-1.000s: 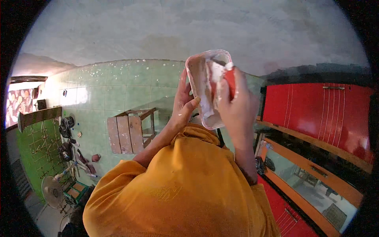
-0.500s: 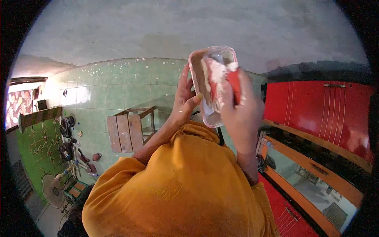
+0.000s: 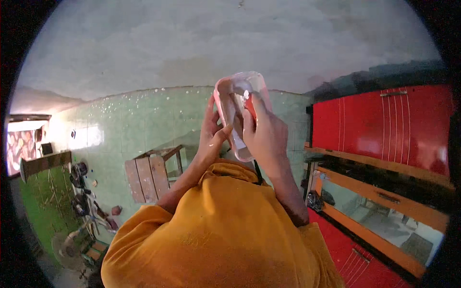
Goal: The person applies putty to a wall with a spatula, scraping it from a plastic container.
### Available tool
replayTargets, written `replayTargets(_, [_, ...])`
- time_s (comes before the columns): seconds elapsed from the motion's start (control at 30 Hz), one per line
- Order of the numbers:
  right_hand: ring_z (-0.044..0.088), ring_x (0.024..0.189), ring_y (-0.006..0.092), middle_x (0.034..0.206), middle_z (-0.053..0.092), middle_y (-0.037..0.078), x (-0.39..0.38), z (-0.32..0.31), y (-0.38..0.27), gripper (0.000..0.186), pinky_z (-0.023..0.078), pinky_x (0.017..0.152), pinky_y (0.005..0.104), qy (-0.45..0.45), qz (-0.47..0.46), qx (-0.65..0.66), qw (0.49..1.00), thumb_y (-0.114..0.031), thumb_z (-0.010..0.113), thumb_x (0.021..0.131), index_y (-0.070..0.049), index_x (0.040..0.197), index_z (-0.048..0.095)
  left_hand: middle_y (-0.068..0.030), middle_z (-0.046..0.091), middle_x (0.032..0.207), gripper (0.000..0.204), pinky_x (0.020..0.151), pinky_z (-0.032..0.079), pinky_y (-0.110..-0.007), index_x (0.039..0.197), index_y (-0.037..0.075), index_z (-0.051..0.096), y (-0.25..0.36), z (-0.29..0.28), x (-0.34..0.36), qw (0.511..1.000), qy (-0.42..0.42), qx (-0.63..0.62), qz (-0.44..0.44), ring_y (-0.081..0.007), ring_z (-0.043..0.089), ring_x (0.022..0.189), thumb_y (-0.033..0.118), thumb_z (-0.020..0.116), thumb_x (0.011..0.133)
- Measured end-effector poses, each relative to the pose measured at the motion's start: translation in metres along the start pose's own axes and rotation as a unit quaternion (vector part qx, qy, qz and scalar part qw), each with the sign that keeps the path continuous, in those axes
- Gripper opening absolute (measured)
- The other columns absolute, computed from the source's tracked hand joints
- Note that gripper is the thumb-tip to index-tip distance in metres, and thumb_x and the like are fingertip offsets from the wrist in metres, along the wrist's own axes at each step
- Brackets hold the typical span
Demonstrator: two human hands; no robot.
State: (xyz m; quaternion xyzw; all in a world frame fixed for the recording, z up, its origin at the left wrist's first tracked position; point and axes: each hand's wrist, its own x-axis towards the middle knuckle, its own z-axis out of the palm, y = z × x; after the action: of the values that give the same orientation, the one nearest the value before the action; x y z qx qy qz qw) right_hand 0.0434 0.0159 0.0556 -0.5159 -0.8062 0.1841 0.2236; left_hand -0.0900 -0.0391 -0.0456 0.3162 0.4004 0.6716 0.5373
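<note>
— Where is the clear plastic container [image 3: 238, 113]?

— Raised in front of the person, above the bunched yellow cloth [image 3: 221, 235], between both hands.

— What is the left hand [image 3: 212, 132] doing?

— It grips the container's left edge, thumb pressed on the inner face, fingers behind.

— And the right hand [image 3: 266, 137]?

— Wrapped around the container's right side, pinning a small red object [image 3: 250, 106] against it. Whitish smears coat the container's inside.

— What lies around the container?

— A wooden bench [image 3: 151, 175] sits lower left of it on the green tiled floor [image 3: 129, 129]; a red cabinet [image 3: 384, 127] stands to its right; grey wall [image 3: 192, 43] fills the space above.
</note>
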Motion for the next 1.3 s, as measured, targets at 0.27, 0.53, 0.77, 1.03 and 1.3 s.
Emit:
replayTargets(0.27, [0.067, 0.083, 0.0403, 0.100, 0.069, 0.020, -0.003, 0.001, 0.015, 0.036, 0.055, 0.069, 0.0457, 0.016, 0.002, 0.042, 0.999, -0.020, 0.062, 0.091, -0.005, 0.123, 0.060, -0.0176, 0.040, 0.148, 0.092, 0.107, 0.042, -0.040, 0.159, 0.010, 0.009, -0.008, 0.007, 0.006, 0.999, 0.015, 0.016, -0.049, -0.0272, 0.046, 0.133, 0.011, 0.062, 0.083])
replayTargets(0.53, [0.070, 0.089, 0.0365, 0.105, 0.069, 0.019, -0.002, -0.025, 0.034, 0.031, 0.055, 0.076, 0.0412, 0.127, 0.037, 0.130, 0.983, -0.017, 0.065, 0.090, -0.003, 0.118, 0.062, -0.0157, 0.046, 0.143, 0.085, 0.091, 0.051, -0.032, 0.159, 0.011, 0.011, -0.006, 0.012, 0.016, 0.997, -0.005, 0.028, -0.072, -0.0230, 0.054, 0.122, 0.010, 0.059, 0.088])
replayTargets(0.77, [0.061, 0.081, 0.0094, 0.097, 0.068, 0.006, 0.003, -0.037, 0.100, 0.025, 0.052, 0.073, 0.0282, 0.150, 0.156, 0.422, 0.880, -0.010, 0.071, 0.090, 0.004, 0.108, 0.063, -0.0152, 0.047, 0.143, 0.087, 0.086, 0.054, -0.032, 0.158, 0.010, 0.012, 0.014, 0.037, 0.023, 0.994, 0.040, 0.018, -0.099, -0.0205, 0.056, 0.118, 0.019, 0.058, 0.085])
replayTargets(1.03, [0.060, 0.093, 0.0108, 0.106, 0.066, 0.007, 0.002, -0.065, 0.180, 0.033, 0.051, 0.084, 0.0296, 0.171, 0.191, 0.507, 0.823, -0.013, 0.069, 0.092, 0.005, 0.119, 0.061, -0.0186, 0.047, 0.143, 0.088, 0.096, 0.051, -0.036, 0.158, 0.009, 0.016, -0.001, 0.081, 0.030, 0.997, 0.012, 0.046, -0.068, -0.0249, 0.051, 0.126, 0.013, 0.059, 0.082])
replayTargets(1.3, [0.064, 0.099, 0.0159, 0.123, 0.062, 0.010, 0.022, -0.105, 0.249, 0.058, 0.053, 0.082, 0.0295, 0.155, 0.253, 0.595, 0.747, -0.014, 0.072, 0.090, 0.000, 0.140, 0.047, -0.0167, 0.050, 0.140, 0.087, 0.095, 0.051, -0.037, 0.158, 0.009, 0.017, -0.036, 0.135, 0.031, 0.998, 0.041, 0.006, -0.057, -0.0246, 0.053, 0.124, 0.013, 0.059, 0.082])
